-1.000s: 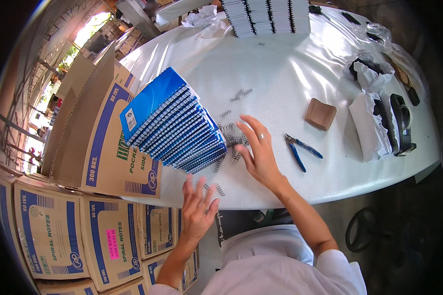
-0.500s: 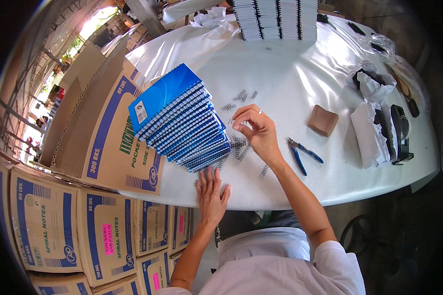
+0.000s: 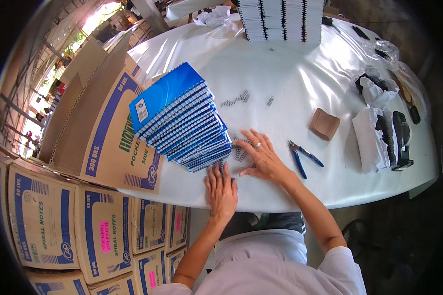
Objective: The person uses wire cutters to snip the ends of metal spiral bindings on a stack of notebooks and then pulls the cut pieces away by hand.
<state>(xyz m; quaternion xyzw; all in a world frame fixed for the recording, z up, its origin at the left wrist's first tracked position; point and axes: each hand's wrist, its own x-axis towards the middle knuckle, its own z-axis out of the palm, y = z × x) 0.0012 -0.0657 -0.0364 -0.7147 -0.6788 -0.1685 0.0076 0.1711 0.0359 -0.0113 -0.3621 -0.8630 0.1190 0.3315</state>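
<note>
A slanting stack of blue spiral notebooks point(image 3: 182, 123) lies fanned on the white table, with its coil bindings facing me. My left hand point(image 3: 221, 194) rests flat at the stack's near end, fingers stretched toward the lowest notebooks and a coil there. To its right, my right hand point(image 3: 267, 160) spreads its fingers on the table, fingertips at a small pile of loose wire coils point(image 3: 240, 150) that they partly cover. Farther off lie a few more loose coils point(image 3: 242, 97) and a single coil point(image 3: 270, 101). I see nothing gripped in either hand.
Blue-handled pliers point(image 3: 305, 156) and a brown block point(image 3: 324, 124) lie right of my right hand. A black tape dispenser point(image 3: 401, 140) stands beyond. Tall stacks of bound books point(image 3: 283, 19) rise at the back. An open carton point(image 3: 118, 132) flanks the notebooks; more cartons point(image 3: 44, 216) stand below left.
My right hand has come down toward me, and its pinched fingers have spread onto the table by the coils. My left hand has shifted slightly right. One far coil now lies farther right.
</note>
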